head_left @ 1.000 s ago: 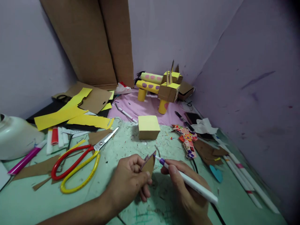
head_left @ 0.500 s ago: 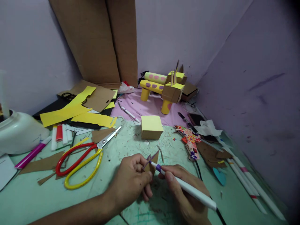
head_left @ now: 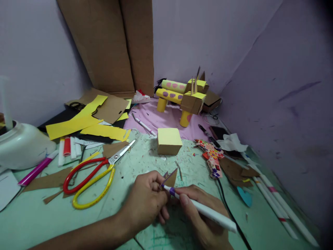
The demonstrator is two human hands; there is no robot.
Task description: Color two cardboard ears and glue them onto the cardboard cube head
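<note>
Between its fingertips my left hand pinches a small pointed cardboard piece, whose edge shows purple colour. My right hand grips a white marker with a purple band, its tip touching the cardboard near my left fingertips. Part of the cardboard is hidden behind the fingers. Just beyond my hands sits a small box with a pale yellow top and brown cardboard sides. Scissors with one red and one yellow handle lie open to the left of my left hand.
Yellow paper strips and markers lie at left beside a white pot. Giraffe-like cardboard figures stand at the back. At right are a flower-patterned glue gun with a black cord, cardboard scraps and long white sticks.
The marker tip has slid down and left along the cardboard edge, toward my left fingertips. My right hand has shifted slightly with it, while my left hand still holds the piece.
</note>
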